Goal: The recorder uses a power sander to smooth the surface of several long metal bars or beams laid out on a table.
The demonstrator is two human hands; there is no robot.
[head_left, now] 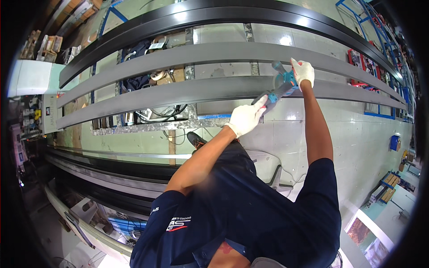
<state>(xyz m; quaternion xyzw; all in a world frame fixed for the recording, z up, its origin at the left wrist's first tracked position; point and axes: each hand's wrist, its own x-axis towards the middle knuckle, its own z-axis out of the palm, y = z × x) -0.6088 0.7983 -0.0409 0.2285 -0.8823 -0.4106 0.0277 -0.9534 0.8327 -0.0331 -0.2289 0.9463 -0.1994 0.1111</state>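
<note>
On the nearer of the two long grey metal beams, your angle grinder sits with its disc end against the beam's top face, right of centre. Your left hand, in a white glove, is wrapped closed around the grinder's rear handle. Your right hand, also gloved, clasps the head by the teal housing. Cables lie on the floor beneath the beams.
</note>
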